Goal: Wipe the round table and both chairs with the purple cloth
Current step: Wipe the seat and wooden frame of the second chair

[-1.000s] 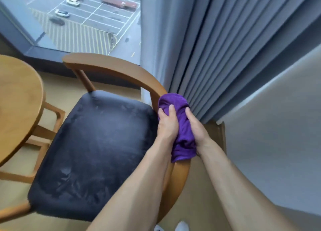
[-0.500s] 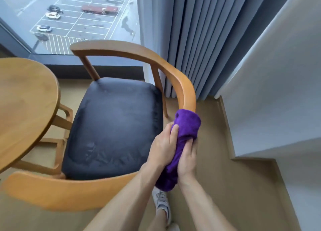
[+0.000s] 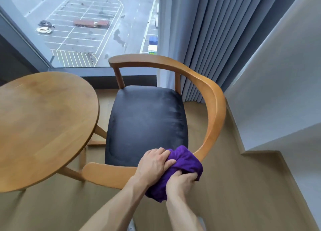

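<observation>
A wooden chair (image 3: 213, 98) with a curved backrest rail and a dark padded seat (image 3: 147, 123) stands in front of me. The purple cloth (image 3: 185, 163) is bunched around the near part of the rail. My left hand (image 3: 153, 163) presses the cloth from the seat side and my right hand (image 3: 180, 180) grips it from the outer side. The round wooden table (image 3: 43, 123) is at the left, its edge close to the chair seat. Only one chair is in view.
A large window (image 3: 83, 26) lies beyond the chair, with a dark sill below it. Grey curtains (image 3: 217, 31) hang at the right behind the chair. A grey wall (image 3: 278, 100) with a corner stands at the right. The floor is tan.
Both hands have slid the cloth along the curved rail from its far right part round to the near part. The view has swung so the chair is now seen from behind.
</observation>
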